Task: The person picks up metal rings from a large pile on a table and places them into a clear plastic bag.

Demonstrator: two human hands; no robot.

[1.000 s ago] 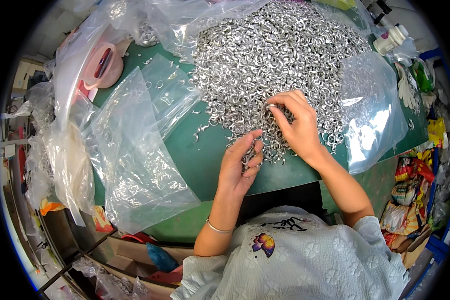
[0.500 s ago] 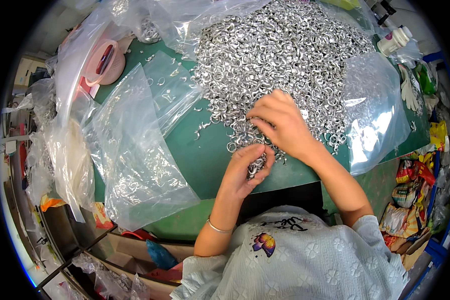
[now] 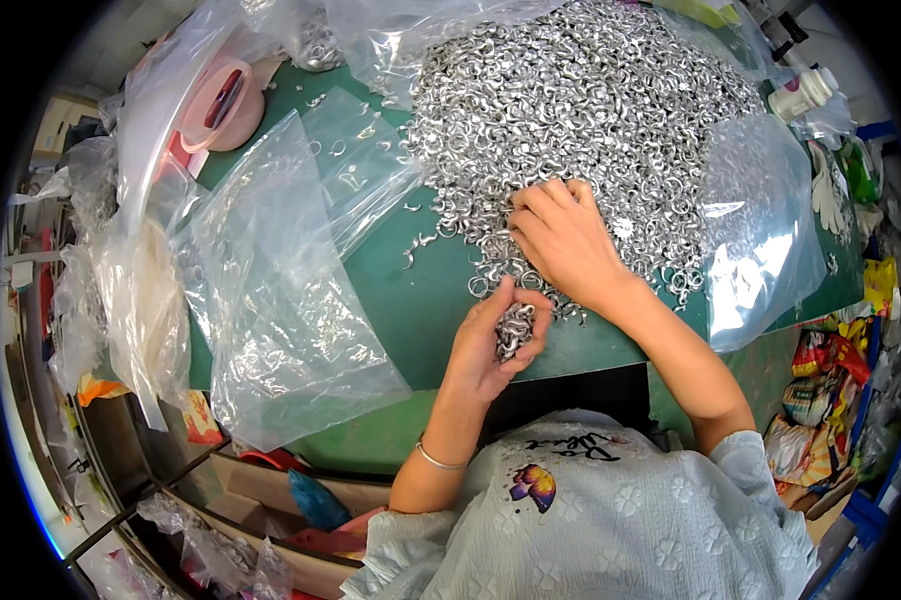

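Note:
A big heap of small silvery curved metal pieces (image 3: 590,110) covers the far middle of the green table. Cupped at the near edge of the heap, my left hand (image 3: 478,345) holds a handful of the same metal pieces (image 3: 514,332), its thumb raised and its fingers curled round them. My right hand (image 3: 570,245) rests on the heap's near side, palm down with bent fingers. Its thumb and fingertips are largely hidden, so what they pinch cannot be made out. A few loose metal pieces (image 3: 420,243) lie left of the heap.
Clear plastic bags (image 3: 280,330) lie flat on the table's left, and another plastic bag (image 3: 755,240) covers the heap's right edge. A pink basket (image 3: 235,120) stands far left, a white bottle (image 3: 802,95) far right. Below left are open drawers (image 3: 260,505).
My left thumb has lifted off, baring the handful of metal pieces. The right hand has turned its fingers further down into the heap. The whole view has shifted slightly.

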